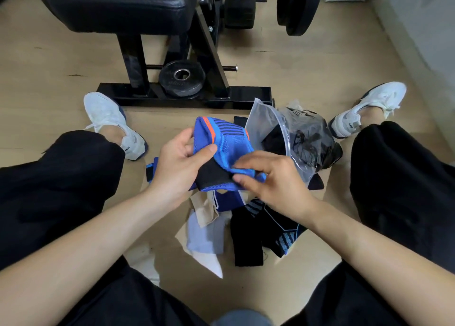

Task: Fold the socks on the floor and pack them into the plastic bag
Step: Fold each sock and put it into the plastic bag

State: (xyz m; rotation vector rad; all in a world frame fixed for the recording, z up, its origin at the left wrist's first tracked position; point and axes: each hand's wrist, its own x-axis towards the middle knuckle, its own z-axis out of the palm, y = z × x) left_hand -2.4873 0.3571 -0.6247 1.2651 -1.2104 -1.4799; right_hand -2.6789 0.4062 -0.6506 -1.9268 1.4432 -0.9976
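Left hand (177,163) and right hand (270,178) both grip the half-folded blue sock (221,141), loose socks (251,237) lie unfolded near, and the plastic bag (264,118) sits partly filled far right.

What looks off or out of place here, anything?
Nothing damaged or spilled. Only mess: unfolded socks heaped on the floor. The left hand and right hand hold the blue sock; plastic bag gapes open beside it.
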